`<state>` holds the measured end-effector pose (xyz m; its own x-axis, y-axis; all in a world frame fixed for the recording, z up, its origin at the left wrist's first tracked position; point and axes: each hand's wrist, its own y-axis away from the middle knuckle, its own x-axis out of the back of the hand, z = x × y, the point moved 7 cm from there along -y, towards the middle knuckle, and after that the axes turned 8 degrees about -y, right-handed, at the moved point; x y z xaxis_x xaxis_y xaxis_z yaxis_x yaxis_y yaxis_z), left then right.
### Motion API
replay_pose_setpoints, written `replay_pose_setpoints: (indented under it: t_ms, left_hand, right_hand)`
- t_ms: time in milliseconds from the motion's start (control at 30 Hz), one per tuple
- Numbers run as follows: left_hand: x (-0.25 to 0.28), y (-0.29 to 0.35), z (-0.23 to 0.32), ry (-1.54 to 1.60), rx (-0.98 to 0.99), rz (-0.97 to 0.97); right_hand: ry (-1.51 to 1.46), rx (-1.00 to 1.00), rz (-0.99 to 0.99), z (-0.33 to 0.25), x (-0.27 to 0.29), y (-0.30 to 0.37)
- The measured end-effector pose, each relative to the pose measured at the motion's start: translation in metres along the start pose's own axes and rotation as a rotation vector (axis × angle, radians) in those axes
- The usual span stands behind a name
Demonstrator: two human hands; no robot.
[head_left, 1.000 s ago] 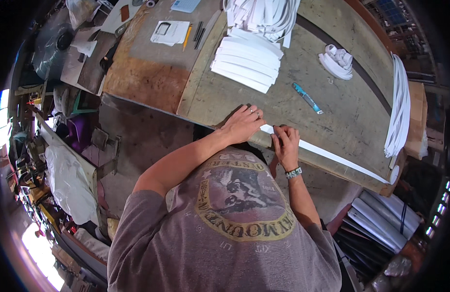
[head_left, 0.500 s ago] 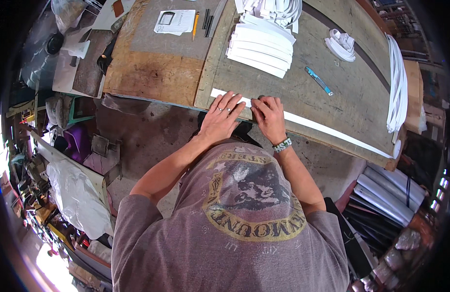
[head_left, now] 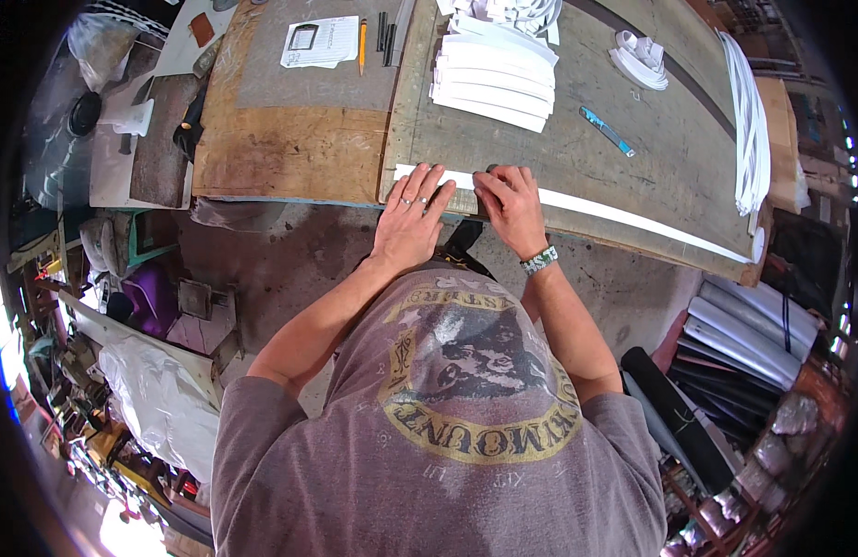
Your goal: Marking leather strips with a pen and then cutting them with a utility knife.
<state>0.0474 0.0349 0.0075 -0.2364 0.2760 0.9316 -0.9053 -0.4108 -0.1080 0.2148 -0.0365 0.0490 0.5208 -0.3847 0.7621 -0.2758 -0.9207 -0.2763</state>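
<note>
A long white strip (head_left: 633, 215) lies along the near edge of the wooden workbench (head_left: 559, 139). My left hand (head_left: 412, 218) rests flat on the strip's left end, fingers spread, rings on two fingers. My right hand (head_left: 512, 206), with a beaded wristband, presses on the strip just to the right, fingers curled around a small dark thing that I cannot make out.
A stack of cut white strips (head_left: 494, 74) sits at the bench's middle back. A blue cutter (head_left: 607, 130), a white coil (head_left: 640, 58), papers and a pencil (head_left: 362, 45) lie around. More white strips (head_left: 749, 121) hang at the right end. Dark rolls (head_left: 716, 371) lean lower right.
The view has shifted so the bench sits higher. Both hands have moved leftward along the white strip to its left end, the left hand now flat on it.
</note>
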Motion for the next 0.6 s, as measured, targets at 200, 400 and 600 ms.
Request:
replay_pose_setpoints:
  t_ms: [200,400,600]
  left_hand:
    - [0.001,-0.001,0.000,-0.003,-0.010,-0.005]
    - [0.003,-0.001,-0.003,-0.014,-0.005,-0.006]
    - [0.001,0.001,-0.006,-0.045,0.015,0.026]
  right_hand:
    - [0.025,-0.019,-0.016,0.002,-0.002,0.001]
    - [-0.003,-0.055,-0.040,0.011,0.009,0.010]
    - [0.054,-0.067,-0.017,0.038,0.038,0.028]
